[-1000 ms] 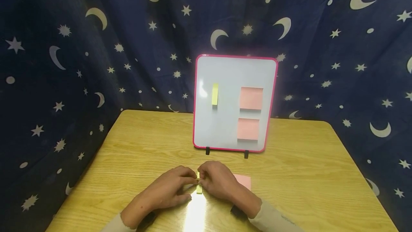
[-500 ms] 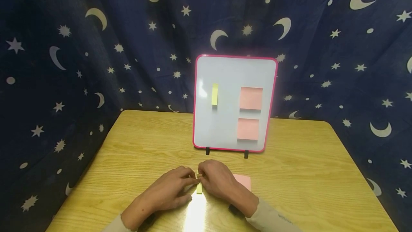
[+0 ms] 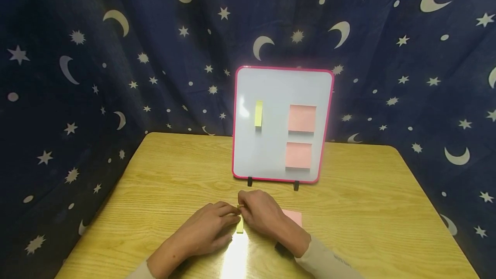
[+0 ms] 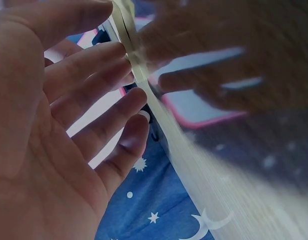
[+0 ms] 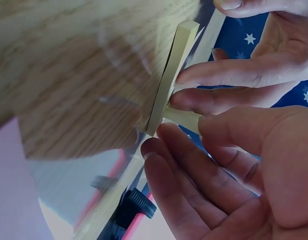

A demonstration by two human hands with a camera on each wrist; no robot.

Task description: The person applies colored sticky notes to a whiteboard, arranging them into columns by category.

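A narrow yellow sticky note pad (image 3: 240, 226) lies on the table between both hands. My right hand (image 3: 262, 213) is at the pad's far end; in the right wrist view its thumb and fingertips pinch a lifted yellow sticky note (image 5: 183, 119), bent up from the pad. My left hand (image 3: 209, 228) reaches in from the left with relaxed fingers, its fingertips (image 5: 186, 97) touching the side of the pad. Partly behind my right wrist lies a pink sticky note pad (image 3: 293, 217).
Beyond the hands a pink-framed whiteboard (image 3: 271, 85) stands on black feet (image 3: 296, 185). It carries a narrow yellow note (image 3: 258, 113) at left and two pink notes, one upper (image 3: 302, 118), one lower (image 3: 298, 155). A star-patterned curtain (image 3: 217, 55) encloses the wooden table (image 3: 174, 167).
My right hand has moved slightly away from me along the yellow pad, with the sheet lifting toward the far end. My left fingers have shifted slightly forward along the pad.
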